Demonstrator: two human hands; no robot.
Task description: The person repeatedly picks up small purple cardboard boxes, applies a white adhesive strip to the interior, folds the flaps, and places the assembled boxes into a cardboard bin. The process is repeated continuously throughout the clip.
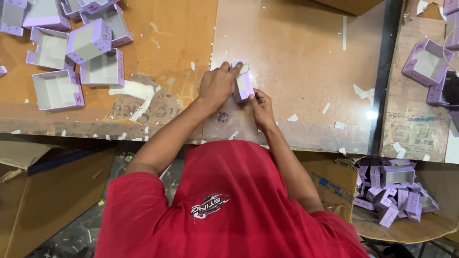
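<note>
Both hands on one small purple box (243,86) at mid worktop (296,57): left hand (217,86) clamped over its left side and top, fingertips curled across the upper edge; right hand (260,107) pinching the lower right corner. Box stands on edge, pale face up, pressed onto a clear plastic sheet (227,126) that lies flat near the front edge. Forearms come in from below, red shirt (229,205) fills the near foreground. Left of the legs, a brown cardboard carton (52,191) under the worktop; right of them, a round wooden stool (406,229) carrying a heap of purple boxes (394,191), some flattened, one open on top. Small white paper scraps (292,117) dot the worktop surface, a larger torn strip (136,91) sits left of the hands. Far left, a cluster of open purple trays (71,52) with grey insides, several touching or stacked. Far right, past a dark gap, more open purple boxes (425,62) on a printed cardboard sheet (413,126).
</note>
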